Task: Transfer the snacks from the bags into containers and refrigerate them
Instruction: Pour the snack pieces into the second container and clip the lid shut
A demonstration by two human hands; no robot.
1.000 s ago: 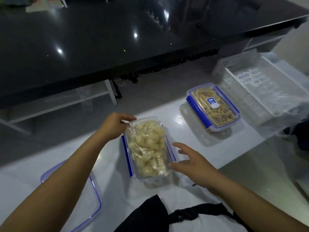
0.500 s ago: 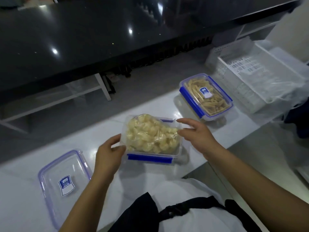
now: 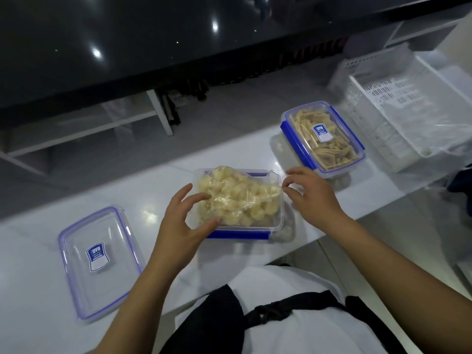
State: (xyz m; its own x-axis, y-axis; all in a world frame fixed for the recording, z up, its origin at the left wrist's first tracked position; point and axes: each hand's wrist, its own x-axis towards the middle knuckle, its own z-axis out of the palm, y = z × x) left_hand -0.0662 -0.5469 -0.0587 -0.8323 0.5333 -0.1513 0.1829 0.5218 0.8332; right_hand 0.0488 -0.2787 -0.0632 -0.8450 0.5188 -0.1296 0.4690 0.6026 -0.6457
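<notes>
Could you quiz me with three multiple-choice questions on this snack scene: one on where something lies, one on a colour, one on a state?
1. The loose lid lies where, relative to the open container?
A. to its left
B. on top of it
C. behind it

2. The container clips are:
A. red
B. blue
C. green

3. The container of stick snacks is:
A. lidded
B. open
C. tipped over

Answers: 1 A, the lid lies flat on the counter beside the left hand. 2 B, blue bars line the edges. 3 A, a labelled lid covers it.
</notes>
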